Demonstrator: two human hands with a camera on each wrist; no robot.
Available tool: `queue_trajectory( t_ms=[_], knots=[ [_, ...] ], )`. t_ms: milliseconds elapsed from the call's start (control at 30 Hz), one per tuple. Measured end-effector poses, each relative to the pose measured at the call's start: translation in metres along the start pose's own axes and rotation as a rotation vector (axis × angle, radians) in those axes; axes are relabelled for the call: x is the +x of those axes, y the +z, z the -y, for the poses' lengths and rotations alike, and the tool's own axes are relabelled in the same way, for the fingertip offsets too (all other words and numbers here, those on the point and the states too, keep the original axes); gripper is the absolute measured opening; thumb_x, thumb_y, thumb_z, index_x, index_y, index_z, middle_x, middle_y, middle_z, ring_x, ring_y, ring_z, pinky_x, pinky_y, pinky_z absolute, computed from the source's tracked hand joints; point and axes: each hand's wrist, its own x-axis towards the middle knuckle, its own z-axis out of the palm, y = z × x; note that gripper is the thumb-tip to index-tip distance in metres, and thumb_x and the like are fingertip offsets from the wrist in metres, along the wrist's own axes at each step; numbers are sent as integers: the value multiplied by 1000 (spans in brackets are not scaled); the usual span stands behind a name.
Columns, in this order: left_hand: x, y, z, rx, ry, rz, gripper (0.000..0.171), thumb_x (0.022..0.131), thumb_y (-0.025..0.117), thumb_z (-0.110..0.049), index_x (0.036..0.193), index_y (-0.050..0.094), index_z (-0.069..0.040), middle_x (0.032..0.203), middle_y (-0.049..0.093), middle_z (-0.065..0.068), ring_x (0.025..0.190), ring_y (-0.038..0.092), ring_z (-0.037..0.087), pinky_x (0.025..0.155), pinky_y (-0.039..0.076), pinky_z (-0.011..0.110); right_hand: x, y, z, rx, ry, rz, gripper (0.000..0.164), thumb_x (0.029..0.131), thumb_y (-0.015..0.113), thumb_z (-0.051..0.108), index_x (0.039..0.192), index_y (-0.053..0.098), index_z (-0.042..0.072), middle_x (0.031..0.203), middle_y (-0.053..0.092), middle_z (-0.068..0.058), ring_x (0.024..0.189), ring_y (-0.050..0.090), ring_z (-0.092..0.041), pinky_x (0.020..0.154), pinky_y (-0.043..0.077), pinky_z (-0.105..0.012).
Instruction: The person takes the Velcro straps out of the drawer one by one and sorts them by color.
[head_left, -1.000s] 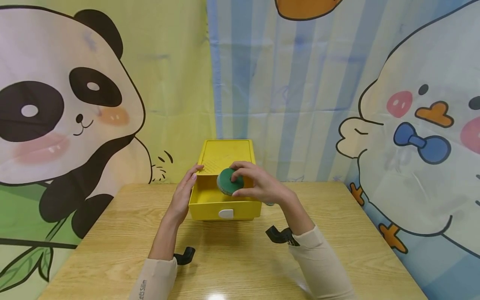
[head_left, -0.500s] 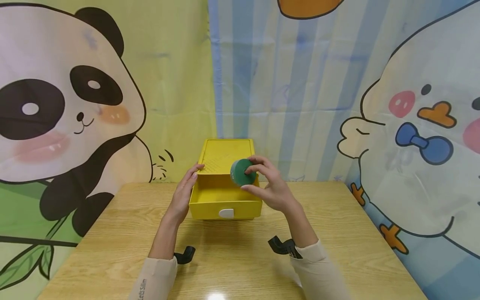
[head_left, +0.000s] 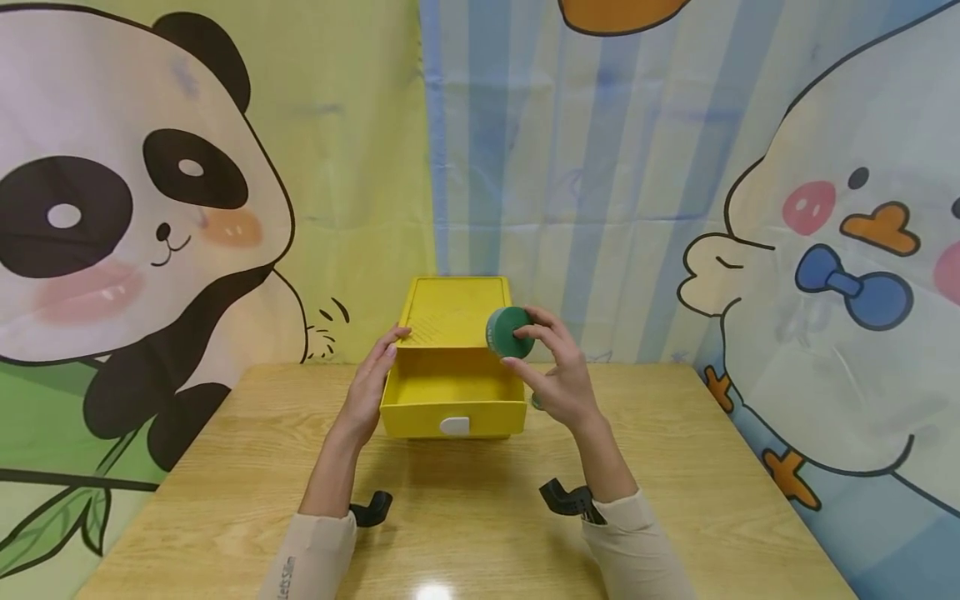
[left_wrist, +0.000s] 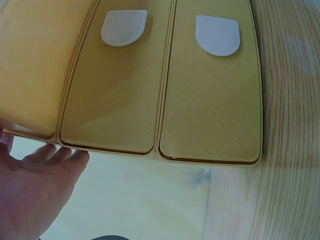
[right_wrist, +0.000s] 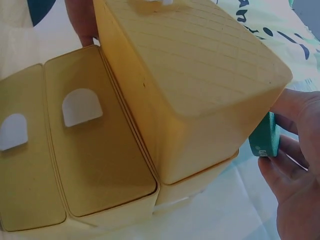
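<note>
A yellow drawer box [head_left: 454, 310] stands on the table with its top drawer [head_left: 453, 417] pulled out; the inside that shows is bare. My left hand [head_left: 367, 387] rests along the box's left side, fingers extended near its top edge. In the left wrist view, the fingers of the left hand [left_wrist: 42, 185] touch the box's side wall. My right hand [head_left: 558, 371] pinches a thick green disc [head_left: 512, 332] above the drawer's right rear edge, the disc's flat face tilted towards the head camera. In the right wrist view, the drawer partly hides the green disc [right_wrist: 265, 136].
Two lower drawers [left_wrist: 210, 100] with white pulls are closed. A small greenish edge of something [head_left: 537, 402] shows on the wooden table [head_left: 450, 517], right of the box and mostly behind the right hand. Behind stands a printed curtain [head_left: 510, 167].
My right hand has lifted the green disc from over the open drawer, moving it right and slightly away. The left hand has stayed on the box, and the drawer has not moved.
</note>
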Motion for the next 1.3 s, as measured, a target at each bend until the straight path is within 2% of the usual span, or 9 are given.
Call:
queue_trajectory(
  t_ms=[67,167,267,367,767,1000,1300],
  knots=[
    [1,0,0,1,6,1,52,115,32,-44,158,39,-17,174,17,-2,162,5,19,129,3,58,1,-2,2,3,9,-11,32,83,82,-9,112,67,-9,145,53,-30,132,55,-45,109,48,-24],
    [1,0,-1,-2,6,2,52,115,32,-44,158,40,-16,174,17,-2,162,4,19,129,2,58,1,-5,0,-3,25,-30,32,84,81,-10,113,67,-9,146,53,-30,133,55,-45,106,54,-39],
    [1,0,-2,-2,1,0,52,115,33,-45,158,40,-17,174,16,-3,162,4,19,129,2,58,0,-8,-5,-17,51,-57,32,85,81,-7,113,67,-9,148,52,-30,135,54,-45,102,53,-54],
    [1,0,-2,-4,1,-2,52,114,33,-45,157,41,-17,174,17,-2,162,4,19,129,2,58,-3,-11,-11,-34,77,-85,31,86,81,-6,114,67,-9,148,51,-30,135,54,-46,101,51,-60],
    [-1,0,1,-7,9,7,52,114,32,-46,157,40,-18,173,18,-2,162,4,19,129,1,59,-11,-15,-45,-23,179,-153,33,87,80,-5,115,66,-16,147,49,-35,134,52,-52,109,44,-66],
    [0,0,0,-10,9,10,53,114,33,-46,158,39,-16,174,17,-2,162,4,19,129,1,58,-21,-14,-95,-39,228,-151,36,88,84,9,117,70,-4,152,51,-24,137,53,-44,109,46,-63],
    [1,0,0,-15,3,9,52,114,33,-45,157,40,-17,174,16,-2,162,3,19,129,1,58,-30,-15,-112,-87,384,-101,36,90,84,15,118,69,-3,153,50,-23,142,49,-42,112,44,-61]
  ],
)
